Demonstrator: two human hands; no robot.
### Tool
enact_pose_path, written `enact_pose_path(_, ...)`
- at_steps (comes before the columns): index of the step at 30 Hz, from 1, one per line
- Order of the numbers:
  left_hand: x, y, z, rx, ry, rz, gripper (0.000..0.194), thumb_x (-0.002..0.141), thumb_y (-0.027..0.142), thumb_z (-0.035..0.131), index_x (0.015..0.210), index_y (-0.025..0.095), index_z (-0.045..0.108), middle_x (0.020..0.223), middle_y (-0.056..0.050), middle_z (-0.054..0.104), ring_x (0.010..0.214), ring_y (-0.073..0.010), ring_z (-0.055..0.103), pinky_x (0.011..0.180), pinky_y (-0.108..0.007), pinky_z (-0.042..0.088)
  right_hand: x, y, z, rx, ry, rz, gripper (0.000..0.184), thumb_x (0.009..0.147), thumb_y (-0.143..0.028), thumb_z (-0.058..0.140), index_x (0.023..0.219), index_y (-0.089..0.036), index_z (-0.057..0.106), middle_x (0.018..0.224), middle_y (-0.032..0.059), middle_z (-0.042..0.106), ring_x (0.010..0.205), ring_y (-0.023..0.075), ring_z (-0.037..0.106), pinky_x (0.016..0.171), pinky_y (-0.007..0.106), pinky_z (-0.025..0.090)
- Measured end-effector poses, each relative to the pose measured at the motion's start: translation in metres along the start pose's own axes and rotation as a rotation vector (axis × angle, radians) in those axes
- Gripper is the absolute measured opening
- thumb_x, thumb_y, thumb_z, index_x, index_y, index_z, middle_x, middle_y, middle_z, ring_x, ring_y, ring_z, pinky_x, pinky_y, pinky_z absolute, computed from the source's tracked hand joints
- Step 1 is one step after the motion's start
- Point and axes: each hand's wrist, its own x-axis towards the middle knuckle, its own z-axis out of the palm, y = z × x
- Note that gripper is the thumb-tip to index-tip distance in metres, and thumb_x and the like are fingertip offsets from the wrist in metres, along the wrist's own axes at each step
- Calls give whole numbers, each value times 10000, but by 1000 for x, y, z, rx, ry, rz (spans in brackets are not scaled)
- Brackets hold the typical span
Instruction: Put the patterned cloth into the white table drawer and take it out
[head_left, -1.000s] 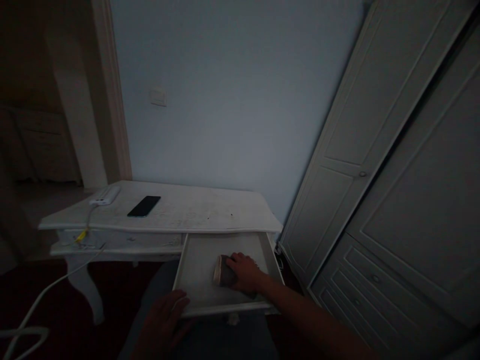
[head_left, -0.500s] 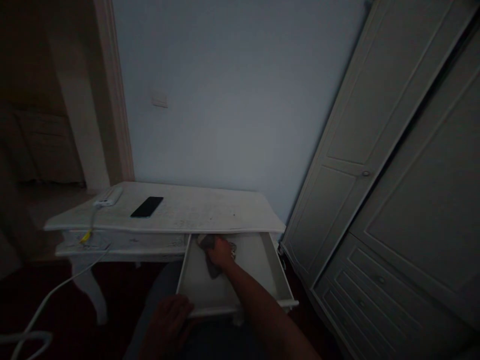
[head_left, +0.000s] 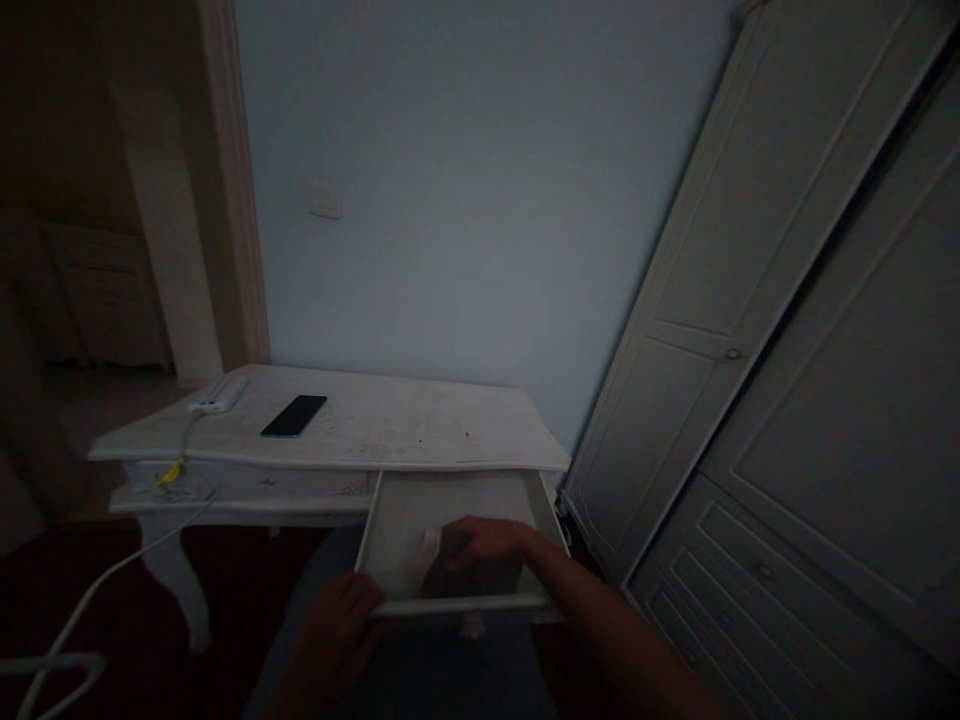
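Note:
The white drawer (head_left: 405, 505) is pulled out from the desk. Inside it, near the front, my right hand (head_left: 486, 542) is closed over a grey cloth (head_left: 444, 565) pressed to the drawer bottom. The cloth has a paler end on its left, and part of it is hidden under my fingers; the dim light blurs its outline. At the drawer's front left corner, my left hand (head_left: 349, 605) has its fingers curled over the rim.
On the white desk top (head_left: 405, 410) lie a dark phone (head_left: 295, 415) and a white power-strip-like box (head_left: 219, 394). Its white cable (head_left: 112, 572) hangs down at left, with a yellow tag (head_left: 171, 474). A wardrobe (head_left: 679, 400) stands on the right, close to the desk.
My right hand has moved with the cloth from the back of the drawer toward its front and slightly right. My left hand stays at the front left corner.

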Motion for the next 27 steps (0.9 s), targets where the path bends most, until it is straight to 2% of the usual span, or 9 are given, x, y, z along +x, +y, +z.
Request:
enact_pose_path(5, 16, -16, 0, -32, -67, -46, 196, 982, 470, 666, 980, 278, 704, 1000, -38, 754, 999, -263, 695, 911, -405, 569, -112, -7, -49, 141, 498, -192, 598, 809, -478, 760, 1343, -225, 677, 1299, 79, 731, 1199, 302, 667, 1072, 449, 490)
enact_pose_path(8, 32, -22, -2, -57, -115, -55, 215, 972, 481, 679, 963, 266, 693, 967, -37, 746, 961, -258, 689, 885, -403, 563, -170, -5, -54, -67, 712, -171, 634, 891, -453, 696, 1475, -233, 582, 1419, 104, 672, 1304, 321, 608, 1139, 480, 433)
enact_pose_path(10, 41, -23, -4, -78, -147, -40, 221, 971, 485, 678, 945, 265, 689, 952, -35, 745, 952, -259, 685, 882, -407, 560, -183, 2, -45, -235, 797, -98, 612, 901, -403, 655, 1476, -212, 572, 1389, 127, 686, 1274, 331, 621, 1103, 474, 452)
enact_pose_path(12, 45, -23, -5, -97, -154, -22, 233, 976, 494, 666, 938, 266, 689, 947, -37, 747, 959, -260, 685, 888, -406, 560, -172, 10, -27, -378, 813, 29, 557, 885, -351, 616, 1417, -187, 602, 1292, 143, 726, 1187, 336, 658, 1032, 458, 481)
enact_pose_path(15, 45, -23, -4, -133, -134, -16, 268, 986, 524, 634, 932, 268, 694, 937, -40, 748, 943, -254, 693, 863, -390, 572, -122, 4, 13, -586, 771, 177, 486, 828, -303, 622, 1294, -168, 647, 1177, 145, 750, 1099, 347, 673, 983, 452, 469)
enact_pose_path(18, 38, -25, 2, -162, -103, -60, 269, 979, 510, 632, 1082, 270, 700, 1022, -60, 763, 966, -262, 715, 863, -395, 597, -60, -29, 58, -629, 774, 114, 481, 853, -340, 636, 1308, -186, 624, 1197, 133, 739, 1106, 343, 662, 965, 422, 462)
enact_pose_path(21, 31, -32, 10, -137, -59, -101, 336, 957, 416, 605, 1237, 236, 654, 1092, -103, 767, 992, -285, 736, 866, -409, 612, -13, -70, 95, -621, 748, -63, 446, 889, -372, 664, 1320, -260, 636, 1197, 116, 743, 1102, 329, 655, 987, 397, 449)
enact_pose_path(24, 30, -39, 12, -69, -32, 1, 358, 910, 307, 555, 1240, 207, 650, 1142, -142, 779, 1054, -304, 743, 914, -425, 596, 6, -88, 111, -667, 763, -130, 544, 883, -401, 698, 1400, -272, 587, 1248, 97, 725, 1145, 338, 630, 1065, 410, 408)
enact_pose_path(27, 39, -39, 4, 4, -128, 38, 543, 894, 292, 586, 1428, 195, 560, 1287, -149, 758, 1136, -295, 729, 1038, -453, 530, -12, -72, 98, -753, 675, -173, 680, 870, -427, 737, 1491, -253, 520, 1310, 122, 685, 1199, 345, 593, 1090, 417, 393)
